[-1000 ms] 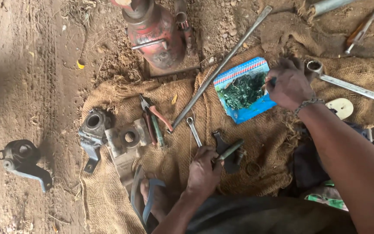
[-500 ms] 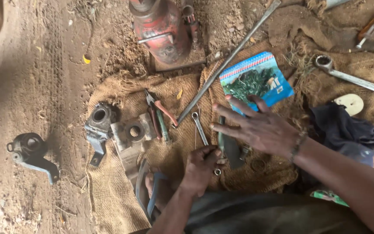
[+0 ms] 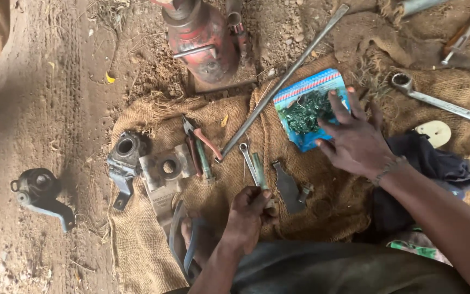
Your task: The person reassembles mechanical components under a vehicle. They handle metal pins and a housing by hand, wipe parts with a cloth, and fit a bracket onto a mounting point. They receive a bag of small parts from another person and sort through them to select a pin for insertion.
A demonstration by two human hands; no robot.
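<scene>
My right hand (image 3: 357, 141) lies open with fingers spread on the lower right corner of a blue plastic packet (image 3: 303, 106) of small dark green parts, which sits on burlap sacking (image 3: 148, 250). My left hand (image 3: 248, 215) is curled closed at the lower end of a slim green-handled tool (image 3: 259, 169). That tool points away from me beside a small open-ended spanner (image 3: 247, 158). A flat dark metal piece (image 3: 289, 188) lies on the sacking just right of my left hand, touched by neither hand.
A red bottle jack (image 3: 205, 41) stands at the top, with a long steel bar (image 3: 284, 81) slanting beside it. Pliers (image 3: 199, 144), two cast metal housings (image 3: 126, 152) (image 3: 161, 169), a big spanner (image 3: 441, 100), a dark cloth (image 3: 431, 160) and a blue sandal (image 3: 189, 245) surround the hands. Another casting (image 3: 39, 193) lies on dirt.
My right hand dropped from the packet to the flat metal piece, then returned to the packet. My left hand let go of the metal piece, which now lies on the sacking.
</scene>
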